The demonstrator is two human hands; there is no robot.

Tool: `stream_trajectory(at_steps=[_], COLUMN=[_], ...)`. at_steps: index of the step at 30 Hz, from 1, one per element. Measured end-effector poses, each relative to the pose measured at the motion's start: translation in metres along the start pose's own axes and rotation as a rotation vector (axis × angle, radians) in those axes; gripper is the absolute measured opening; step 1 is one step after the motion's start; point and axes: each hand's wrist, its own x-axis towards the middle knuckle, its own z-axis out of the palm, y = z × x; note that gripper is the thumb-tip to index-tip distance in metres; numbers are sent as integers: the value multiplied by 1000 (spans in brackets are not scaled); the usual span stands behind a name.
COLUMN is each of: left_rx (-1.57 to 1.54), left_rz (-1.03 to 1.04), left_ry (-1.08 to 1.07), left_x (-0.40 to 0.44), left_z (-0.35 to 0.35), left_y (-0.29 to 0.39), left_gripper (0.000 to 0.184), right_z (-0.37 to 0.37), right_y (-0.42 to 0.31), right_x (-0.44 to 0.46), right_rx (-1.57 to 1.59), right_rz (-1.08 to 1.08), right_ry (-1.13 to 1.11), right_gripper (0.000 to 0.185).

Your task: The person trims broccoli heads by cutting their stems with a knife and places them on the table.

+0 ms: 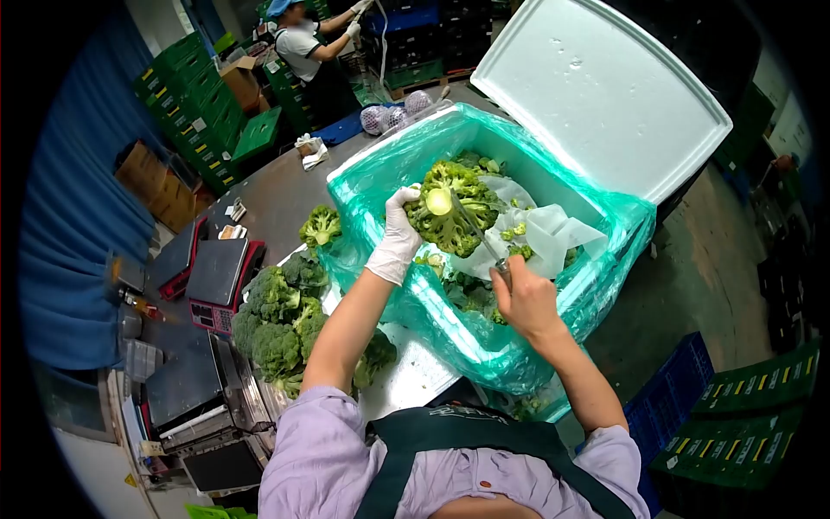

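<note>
My left hand (pixel 401 227), in a white glove, grips a large head of broccoli (pixel 458 186) at its left side. The pale cut stem end faces up toward me. My right hand (pixel 525 298), bare, is closed around the handle of a knife (pixel 471 223); its narrow blade reaches up to the stem. Both hands are over a white foam box lined with a green plastic bag (pixel 605 208). Inside it lie broccoli pieces and a crumpled translucent sheet (pixel 553 233). How deep the contents go is hidden.
Several broccoli heads (pixel 277 324) are piled left of the box. A scale (pixel 218 275) stands farther left on the dark table (pixel 290 192). The foam lid (pixel 605 73) leans behind the box. Green crates (pixel 194 108) are stacked at the back, where a co-worker (pixel 307 52) stands.
</note>
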Motion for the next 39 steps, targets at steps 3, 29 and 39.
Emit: stream_trajectory(at_steps=[3, 29, 39], left_rx=[-97, 573, 1089], left_rz=[51, 407, 630], left_ry=[-74, -369, -494], left_x=[2, 8, -11], left_z=[-6, -18, 12], left_y=[-4, 34, 52], left_gripper=[14, 31, 35], right_z=[18, 10, -3], right_y=[6, 11, 0], right_x=[-5, -19, -28], right_rx=[15, -39, -20], right_rz=[59, -34, 107], right_ry=[-24, -96, -307], right_gripper=[23, 22, 25])
